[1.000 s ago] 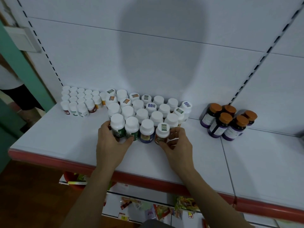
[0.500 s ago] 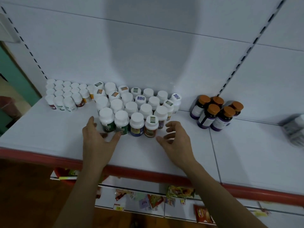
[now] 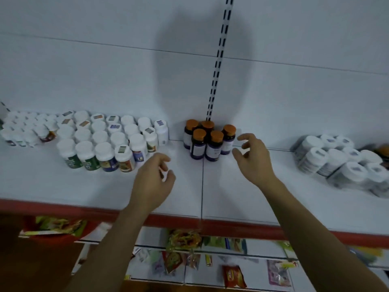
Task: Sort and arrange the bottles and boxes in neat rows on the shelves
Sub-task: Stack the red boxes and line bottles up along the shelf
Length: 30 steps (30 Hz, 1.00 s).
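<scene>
Several white-capped bottles (image 3: pixel 109 140) stand in rows on the white shelf (image 3: pixel 189 197), left of centre. A cluster of dark bottles with orange caps (image 3: pixel 208 140) stands against the back wall near the middle. My left hand (image 3: pixel 153 182) hovers over the shelf between the two groups, fingers loosely curled, holding nothing. My right hand (image 3: pixel 252 159) hangs just right of the orange-capped cluster, fingers relaxed and empty, close to the nearest bottle without touching it.
Smaller white bottles (image 3: pixel 25 129) crowd the far left. Shrink-wrapped packs of white-capped bottles (image 3: pixel 341 165) lie at the right. The shelf has a red front edge (image 3: pixel 189 222). Below it, a lower shelf holds colourful packets (image 3: pixel 183 241).
Both hands have let go of the front row of white-capped bottles and moved right. The view has swung right, bringing the wrapped packs into sight.
</scene>
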Each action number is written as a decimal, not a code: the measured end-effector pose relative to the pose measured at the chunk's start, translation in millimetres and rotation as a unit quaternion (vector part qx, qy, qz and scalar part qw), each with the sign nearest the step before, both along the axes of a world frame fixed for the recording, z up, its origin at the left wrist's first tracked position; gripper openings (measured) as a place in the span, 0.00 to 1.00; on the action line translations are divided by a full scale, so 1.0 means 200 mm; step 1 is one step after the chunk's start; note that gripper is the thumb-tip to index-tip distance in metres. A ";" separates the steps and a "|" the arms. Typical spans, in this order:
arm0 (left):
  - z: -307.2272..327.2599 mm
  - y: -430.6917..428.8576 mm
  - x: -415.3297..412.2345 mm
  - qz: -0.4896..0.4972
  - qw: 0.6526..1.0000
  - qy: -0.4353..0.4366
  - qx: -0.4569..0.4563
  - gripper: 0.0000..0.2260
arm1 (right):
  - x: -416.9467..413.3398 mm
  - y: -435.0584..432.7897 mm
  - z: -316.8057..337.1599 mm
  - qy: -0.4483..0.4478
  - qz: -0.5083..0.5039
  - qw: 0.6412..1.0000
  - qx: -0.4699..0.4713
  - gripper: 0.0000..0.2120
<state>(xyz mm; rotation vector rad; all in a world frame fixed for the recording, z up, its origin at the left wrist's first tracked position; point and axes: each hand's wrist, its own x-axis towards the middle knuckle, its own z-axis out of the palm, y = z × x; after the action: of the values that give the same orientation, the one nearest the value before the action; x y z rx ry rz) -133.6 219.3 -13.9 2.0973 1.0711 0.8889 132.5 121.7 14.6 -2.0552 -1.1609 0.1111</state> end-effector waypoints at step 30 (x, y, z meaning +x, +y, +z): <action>0.38 0.46 0.21 0.073 0.993 0.022 0.095 0.12 | 0.00 0.18 0.25 0.091 0.179 0.978 0.058 0.11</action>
<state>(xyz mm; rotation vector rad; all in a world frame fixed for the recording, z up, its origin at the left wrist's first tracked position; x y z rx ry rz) -91.0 311.1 62.1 2.2236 1.2185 1.0556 132.6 157.5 64.0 -1.6792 -1.3755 0.3879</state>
